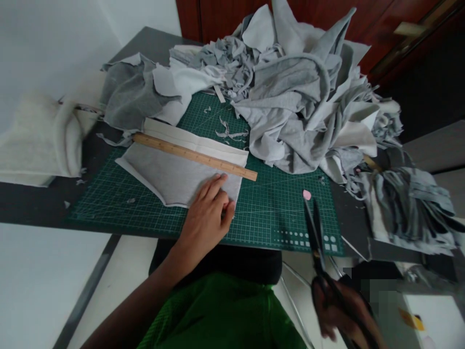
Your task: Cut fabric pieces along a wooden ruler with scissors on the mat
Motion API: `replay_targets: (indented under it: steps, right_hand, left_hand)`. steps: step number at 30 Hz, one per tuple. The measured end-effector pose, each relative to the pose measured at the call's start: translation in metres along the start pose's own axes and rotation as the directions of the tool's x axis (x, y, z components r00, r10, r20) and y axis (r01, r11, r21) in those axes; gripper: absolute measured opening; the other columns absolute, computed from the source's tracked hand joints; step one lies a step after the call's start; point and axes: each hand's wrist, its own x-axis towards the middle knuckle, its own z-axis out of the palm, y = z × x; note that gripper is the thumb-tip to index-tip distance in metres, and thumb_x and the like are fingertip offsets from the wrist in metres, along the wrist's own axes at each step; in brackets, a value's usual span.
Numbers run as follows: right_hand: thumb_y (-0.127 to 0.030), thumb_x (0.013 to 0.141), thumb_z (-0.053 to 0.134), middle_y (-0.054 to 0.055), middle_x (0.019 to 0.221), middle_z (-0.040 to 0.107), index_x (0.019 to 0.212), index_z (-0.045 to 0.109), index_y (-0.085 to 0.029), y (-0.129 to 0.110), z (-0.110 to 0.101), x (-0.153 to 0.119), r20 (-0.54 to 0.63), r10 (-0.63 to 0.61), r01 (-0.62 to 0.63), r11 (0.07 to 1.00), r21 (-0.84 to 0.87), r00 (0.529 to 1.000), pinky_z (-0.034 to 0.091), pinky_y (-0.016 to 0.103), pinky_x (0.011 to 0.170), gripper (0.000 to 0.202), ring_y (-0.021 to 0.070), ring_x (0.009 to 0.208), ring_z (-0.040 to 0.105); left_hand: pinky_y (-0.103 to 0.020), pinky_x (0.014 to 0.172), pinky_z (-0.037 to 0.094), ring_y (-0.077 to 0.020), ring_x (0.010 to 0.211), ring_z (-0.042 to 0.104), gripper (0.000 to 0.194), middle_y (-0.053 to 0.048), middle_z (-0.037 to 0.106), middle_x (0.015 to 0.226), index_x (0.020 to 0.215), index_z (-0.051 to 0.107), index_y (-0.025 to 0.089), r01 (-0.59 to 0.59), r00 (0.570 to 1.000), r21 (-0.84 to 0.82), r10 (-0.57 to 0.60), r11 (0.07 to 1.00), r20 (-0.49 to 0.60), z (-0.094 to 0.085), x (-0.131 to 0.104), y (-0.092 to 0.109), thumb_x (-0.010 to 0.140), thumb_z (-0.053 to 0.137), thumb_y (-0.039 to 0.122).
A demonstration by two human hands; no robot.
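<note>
A piece of grey fabric (163,172) with a paler strip along its far side lies on the green cutting mat (261,223). Across the fabric rests a wooden ruler (196,156), its right end past the fabric's edge. My left hand (207,218) lies on the fabric's right part, fingers apart, fingertips just below the ruler. My right hand (337,310), slightly blurred, is wrapped round the handles of black scissors (315,237), low at the right beyond the mat's near edge. The blades are slightly parted, pointing up towards a small pink piece (307,195) on the mat.
A large heap of grey and white cloth (290,97) covers the back and right of the table (22,201). Grey scraps (230,130) lie on the mat. Cream cloth (39,135) sits at the left, folded grey pieces (410,203) at the right.
</note>
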Motion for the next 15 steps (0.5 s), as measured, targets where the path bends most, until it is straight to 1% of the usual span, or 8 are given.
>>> replay_targets:
  steps: [1,3,4,6,8,11,13,15]
  right_hand:
    - [-0.088,0.071,0.081,-0.004,0.056,0.05,0.079,0.058,-0.027,0.004,0.018,0.006,0.125,-0.002,-0.012,0.993,0.115,0.992,0.045,0.029,0.04,0.066,0.0129,0.038,0.045]
    - [-0.089,0.068,0.083,-0.007,0.057,0.047,0.082,0.055,-0.028,0.006,0.049,0.019,0.318,0.031,-0.117,0.96,0.254,0.947,0.045,0.028,0.04,0.069,0.0117,0.038,0.042]
    - [-0.09,0.07,0.082,-0.008,0.058,0.045,0.083,0.056,-0.027,0.005,0.061,0.024,0.305,0.024,-0.118,0.949,0.294,0.952,0.043,0.027,0.04,0.07,0.0104,0.039,0.04]
    - [-0.088,0.075,0.081,-0.009,0.057,0.045,0.086,0.059,-0.026,0.001,0.076,0.03,0.271,-0.042,-0.049,0.946,0.322,0.962,0.04,0.023,0.04,0.067,0.0082,0.04,0.038]
    - [-0.084,0.08,0.081,-0.008,0.059,0.047,0.091,0.062,-0.024,-0.005,0.081,0.032,0.271,-0.079,-0.009,0.951,0.308,0.959,0.043,0.021,0.044,0.064,0.0077,0.043,0.041]
    - [-0.08,0.085,0.08,-0.007,0.063,0.051,0.097,0.063,-0.024,-0.01,0.077,0.034,0.344,-0.061,-0.038,0.961,0.275,0.937,0.05,0.023,0.051,0.06,0.009,0.047,0.047]
    - [-0.079,0.089,0.077,-0.006,0.064,0.052,0.1,0.062,-0.024,-0.009,0.075,0.035,0.375,-0.067,-0.036,0.965,0.26,0.925,0.049,0.023,0.051,0.058,0.0098,0.048,0.049]
    - [-0.08,0.089,0.075,-0.007,0.062,0.051,0.1,0.061,-0.025,-0.007,0.077,0.035,0.397,-0.08,-0.032,0.963,0.266,0.914,0.045,0.023,0.048,0.058,0.0102,0.046,0.046]
  left_hand:
    - [-0.059,0.134,0.044,-0.033,0.16,0.05,0.018,-0.019,0.058,0.163,0.093,0.058,0.021,0.009,1.0,-0.009,-0.009,1.0,-0.008,0.0,0.0,0.001,0.11,0.052,0.024]
    - [-0.06,0.134,0.044,-0.0331,0.16,0.049,0.006,-0.02,0.058,0.163,0.104,0.059,0.02,0.008,1.0,-0.032,-0.008,0.999,-0.014,0.0,-0.001,0.0,0.108,0.056,0.024]
    - [-0.061,0.135,0.043,-0.0332,0.161,0.048,0.008,-0.021,0.058,0.163,0.112,0.059,0.019,-0.003,1.0,-0.044,0.002,0.999,-0.01,0.0,-0.001,-0.001,0.108,0.057,0.026]
    - [-0.064,0.135,0.041,-0.0336,0.162,0.048,0.019,-0.021,0.058,0.164,0.123,0.057,0.019,-0.035,0.999,-0.062,0.034,0.997,-0.004,-0.001,-0.004,-0.003,0.109,0.059,0.031]
    - [-0.066,0.136,0.039,-0.0343,0.163,0.047,0.019,-0.02,0.058,0.164,0.123,0.059,0.019,-0.057,0.998,-0.075,0.056,0.996,-0.009,0.0,-0.006,-0.005,0.11,0.06,0.033]
    - [-0.068,0.136,0.038,-0.0341,0.163,0.048,0.004,-0.016,0.062,0.162,0.106,0.062,0.021,-0.059,0.998,-0.094,0.058,0.994,-0.006,0.001,-0.008,-0.003,0.109,0.059,0.023]
    - [-0.069,0.136,0.037,-0.033,0.16,0.052,0.014,-0.013,0.066,0.159,0.096,0.059,0.022,-0.045,0.999,-0.111,0.045,0.993,-0.003,0.003,-0.008,0.001,0.106,0.059,0.013]
    - [-0.069,0.137,0.036,-0.0318,0.157,0.055,0.018,-0.013,0.068,0.157,0.093,0.058,0.022,-0.031,0.999,-0.134,0.029,0.99,-0.02,0.004,-0.008,0.004,0.105,0.058,0.008]
